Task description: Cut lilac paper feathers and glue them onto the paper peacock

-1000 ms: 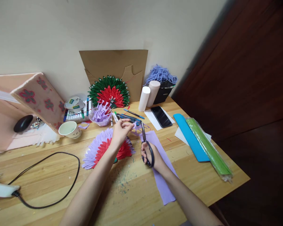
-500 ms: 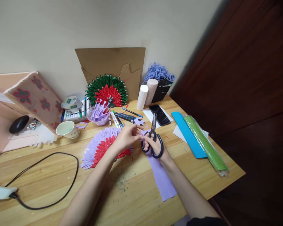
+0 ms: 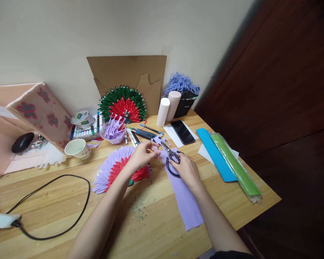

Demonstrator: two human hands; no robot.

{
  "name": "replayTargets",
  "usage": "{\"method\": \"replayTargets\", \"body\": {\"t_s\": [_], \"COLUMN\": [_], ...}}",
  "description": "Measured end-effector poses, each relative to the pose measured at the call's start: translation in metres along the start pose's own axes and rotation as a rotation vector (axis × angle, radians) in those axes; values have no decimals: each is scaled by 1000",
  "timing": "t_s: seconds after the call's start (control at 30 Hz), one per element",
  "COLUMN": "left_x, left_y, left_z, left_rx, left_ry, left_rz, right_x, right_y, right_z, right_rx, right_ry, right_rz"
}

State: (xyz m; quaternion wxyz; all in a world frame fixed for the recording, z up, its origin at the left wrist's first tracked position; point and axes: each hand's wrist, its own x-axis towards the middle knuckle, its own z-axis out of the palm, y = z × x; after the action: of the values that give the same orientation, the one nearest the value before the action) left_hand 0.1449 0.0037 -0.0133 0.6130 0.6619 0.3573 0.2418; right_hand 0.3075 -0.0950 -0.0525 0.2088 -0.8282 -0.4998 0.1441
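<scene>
Over the desk [image 3: 148,233], right hand [image 3: 187,169] closed on one pair of scissors [image 3: 167,149] by the handles, likely to leave the blades free; left hand [image 3: 142,156] with thumb and fingers bent close, cannot tell if pinching anything. Below the scissors, one purple strip [image 3: 187,208], flat, probably for easy reach. Left, one purple fan [image 3: 101,177]; farther, one green fan [image 3: 109,99], upright against cardboard [image 3: 126,70], apparently for support. Far right, two tubes [image 3: 163,113], one phone [image 3: 183,132].

Near the tabletop's [image 3: 56,205] front edge, the paper strip [image 3: 186,203] is plain lilac, and the scissors [image 3: 171,152] have black handles [image 3: 167,167]. At the back edge, one fan [image 3: 125,107] is dark green around red; near the right edge, a sheet [image 3: 214,154] is blue, a packet [image 3: 235,167] green.
</scene>
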Motion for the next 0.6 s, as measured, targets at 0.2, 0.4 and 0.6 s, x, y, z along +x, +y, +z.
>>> {"method": "replayTargets", "body": {"t_s": [0.2, 0.4, 0.6], "left_x": [1, 2, -1], "left_y": [-1, -5, -1], "left_z": [3, 10, 10], "left_rx": [-45, -105, -85], "left_ry": [-70, -133, -189], "left_rz": [-31, -17, 32], "right_x": [-1, -5, -4], "right_y": [-7, -22, -19], "right_z": [-2, -6, -9], "right_rx": [360, 1066, 1085], "right_ry": [134, -196, -96], "right_rz": [-153, -134, -143]}}
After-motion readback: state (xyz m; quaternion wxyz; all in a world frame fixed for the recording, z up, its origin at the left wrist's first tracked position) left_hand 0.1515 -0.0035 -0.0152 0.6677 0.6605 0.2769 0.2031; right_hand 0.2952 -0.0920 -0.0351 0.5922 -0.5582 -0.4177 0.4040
